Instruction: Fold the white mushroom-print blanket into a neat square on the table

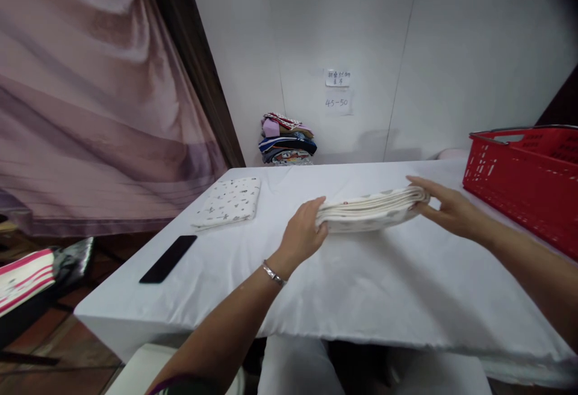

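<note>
Between my two hands is a folded white cloth with pale grey spots, its stacked layers facing me. It appears lifted above the white-covered table. My left hand, with a silver bracelet at the wrist, grips the left end, thumb in front. At the right end my right hand pinches the layers between thumb and fingers. Another folded white cloth, with small dark prints, lies flat on the table to the left.
A black phone-like slab lies on the table's left side. To the right stands a red plastic basket. Behind the table is a pile of folded fabrics against the wall. A pink curtain hangs at left.
</note>
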### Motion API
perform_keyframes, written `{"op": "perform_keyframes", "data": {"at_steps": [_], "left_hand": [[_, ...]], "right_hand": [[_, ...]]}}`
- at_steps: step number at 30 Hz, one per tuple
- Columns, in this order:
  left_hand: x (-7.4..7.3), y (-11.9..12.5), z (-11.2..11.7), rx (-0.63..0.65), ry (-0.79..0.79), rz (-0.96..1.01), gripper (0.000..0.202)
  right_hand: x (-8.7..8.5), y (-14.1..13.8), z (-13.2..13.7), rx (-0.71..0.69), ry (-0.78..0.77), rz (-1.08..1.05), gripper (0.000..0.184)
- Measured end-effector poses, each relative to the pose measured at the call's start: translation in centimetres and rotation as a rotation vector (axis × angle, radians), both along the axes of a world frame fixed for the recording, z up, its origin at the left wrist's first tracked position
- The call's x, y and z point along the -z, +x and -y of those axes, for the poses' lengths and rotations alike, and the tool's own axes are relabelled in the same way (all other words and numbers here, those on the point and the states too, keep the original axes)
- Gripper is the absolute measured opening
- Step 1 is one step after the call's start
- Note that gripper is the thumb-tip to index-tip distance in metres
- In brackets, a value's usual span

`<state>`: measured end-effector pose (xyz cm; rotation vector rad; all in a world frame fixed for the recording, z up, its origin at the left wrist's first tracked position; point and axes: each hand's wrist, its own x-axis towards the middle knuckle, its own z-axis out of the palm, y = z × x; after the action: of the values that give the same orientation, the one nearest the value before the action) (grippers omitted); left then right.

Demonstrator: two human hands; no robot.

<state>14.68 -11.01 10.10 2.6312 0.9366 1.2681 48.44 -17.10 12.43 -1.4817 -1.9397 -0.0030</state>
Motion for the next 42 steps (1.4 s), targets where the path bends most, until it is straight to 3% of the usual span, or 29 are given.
{"op": "perform_keyframes", "data": {"at_steps": [4,6,8,10,12,16,20,23,28,32,36,39,42], "left_hand": [[-3.9,0.9,0.4,0.136,-0.353,0.367,0.051],[-4.5,1.6,0.4,0.188,-0.571,0.497,0.05],[-4.0,2.3,0.1,0.211,-0.756,0.576,0.048],[-2.6,3.0,-0.7,0.199,-0.914,0.612,0.046],[-0.3,3.4,-2.0,0.127,-1.042,0.611,0.046],[5.5,3.3,-4.8,-0.22,-1.2,0.493,0.049],[9.5,2.6,-6.2,-0.334,-1.208,0.439,0.051],[10.2,2.5,-6.4,-0.33,-1.143,0.414,0.048],[9.8,2.6,-6.8,-0.289,-1.006,0.417,0.044],[10.5,2.2,-7.4,-0.334,-0.855,0.335,0.038],[11.6,1.8,-7.8,-0.352,-0.866,0.289,0.033],[11.8,1.6,-7.8,-0.355,-0.869,0.273,0.033],[11.5,1.7,-7.5,-0.365,-0.852,0.261,0.034]], "right_hand": [[-3.6,0.9,1.5,0.008,-0.004,-0.283,0.067],[-4.9,1.1,1.6,0.012,-0.01,-0.4,0.068],[-5.4,1.2,0.7,0.068,-0.018,-0.471,0.069],[-4.9,1.2,-1.2,0.148,-0.026,-0.474,0.069],[-3.2,1.1,-3.9,0.216,-0.079,-0.421,0.069],[3.5,-0.2,-8.3,0.363,-0.379,-0.2,0.062],[9.6,-1.5,-8.8,0.394,-0.511,-0.087,0.056],[11.6,-1.5,-7.8,0.393,-0.518,-0.008,0.054],[11.9,-0.8,-7.4,0.376,-0.473,0.095,0.061],[12.3,-0.8,-7.6,0.383,-0.452,0.196,0.056],[12.1,-1.5,-7.4,0.382,-0.478,0.217,0.054],[11.7,-2.9,-6.3,0.356,-0.355,0.303,0.051],[12.0,-4.8,-4.7,0.241,-0.253,0.379,0.051]]}}
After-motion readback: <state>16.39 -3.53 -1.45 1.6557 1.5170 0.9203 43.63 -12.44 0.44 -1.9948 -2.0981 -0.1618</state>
